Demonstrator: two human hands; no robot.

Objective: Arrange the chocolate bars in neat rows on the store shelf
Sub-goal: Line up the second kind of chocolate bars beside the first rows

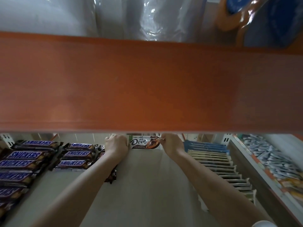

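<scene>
Shelf (147, 185) back — Dove bar (145, 142) pinched endwise between left hand (117, 144) and right hand (172, 143) fingers.

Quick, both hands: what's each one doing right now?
Left hand: grips the left end of the Dove bar.
Right hand: pinches the bar's right end.

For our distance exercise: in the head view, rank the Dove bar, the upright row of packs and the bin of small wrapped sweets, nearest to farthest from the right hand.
1. Dove bar, held by the right hand.
2. Upright packs, just right.
3. Sweets bin, far right.
</scene>
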